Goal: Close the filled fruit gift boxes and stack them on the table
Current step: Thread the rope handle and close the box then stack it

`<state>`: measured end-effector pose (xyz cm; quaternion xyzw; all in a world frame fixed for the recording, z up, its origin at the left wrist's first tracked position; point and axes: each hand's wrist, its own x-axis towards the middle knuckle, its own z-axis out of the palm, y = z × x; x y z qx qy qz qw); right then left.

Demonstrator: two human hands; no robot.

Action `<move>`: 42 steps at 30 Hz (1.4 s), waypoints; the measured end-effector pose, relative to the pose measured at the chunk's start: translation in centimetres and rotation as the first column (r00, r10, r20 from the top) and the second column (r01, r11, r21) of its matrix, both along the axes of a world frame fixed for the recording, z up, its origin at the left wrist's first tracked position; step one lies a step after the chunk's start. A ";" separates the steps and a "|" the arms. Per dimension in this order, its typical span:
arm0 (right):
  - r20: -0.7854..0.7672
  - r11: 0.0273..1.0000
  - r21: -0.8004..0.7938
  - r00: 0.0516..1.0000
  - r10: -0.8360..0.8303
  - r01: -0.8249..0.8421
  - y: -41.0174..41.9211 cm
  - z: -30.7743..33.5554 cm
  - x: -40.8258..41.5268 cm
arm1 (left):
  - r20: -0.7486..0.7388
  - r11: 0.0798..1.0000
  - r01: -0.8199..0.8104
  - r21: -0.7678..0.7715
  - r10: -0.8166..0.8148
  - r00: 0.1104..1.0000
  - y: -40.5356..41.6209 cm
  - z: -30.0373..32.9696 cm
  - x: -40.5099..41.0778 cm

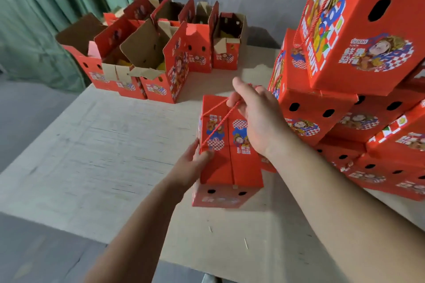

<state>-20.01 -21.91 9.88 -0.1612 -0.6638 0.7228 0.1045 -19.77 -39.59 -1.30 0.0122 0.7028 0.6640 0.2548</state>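
A closed red fruit gift box [230, 167] stands in the middle of the table [92, 149], its two top flaps folded together. My right hand [255, 115] grips its red rope handle [218, 122] at the far top end. My left hand [195, 163] holds the box's left top edge, thumb on the flap and fingers down the side. To the right rises a stack of closed red gift boxes [358, 57], several layers high.
Several open red gift boxes [158, 62] with raised flaps stand in a row at the table's far side, yellow fruit showing inside some. A green curtain [46, 18] hangs at the left. A grey wall is behind. The table's near edge drops to the floor.
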 end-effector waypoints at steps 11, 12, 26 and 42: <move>0.105 0.827 0.556 0.980 -0.171 0.085 1.9 -8.4 -2.8 | -0.211 0.733 0.021 -0.680 -0.224 0.951 6.8 -5.7 -4.7; 0.120 0.756 0.654 0.984 -0.134 0.023 1.7 -9.6 -2.3 | -0.218 0.669 0.005 -0.743 -0.248 0.944 7.0 -5.9 -5.1; 0.566 0.057 0.823 0.810 -0.152 -0.565 1.6 -16.8 -8.7 | -0.372 0.566 0.115 -0.817 -0.669 0.644 5.4 -7.2 -15.1; 0.700 0.350 0.711 0.660 -0.273 -0.610 3.8 -16.5 -12.8 | -0.702 0.680 -0.425 -0.597 -0.186 0.687 -6.9 -4.9 -40.1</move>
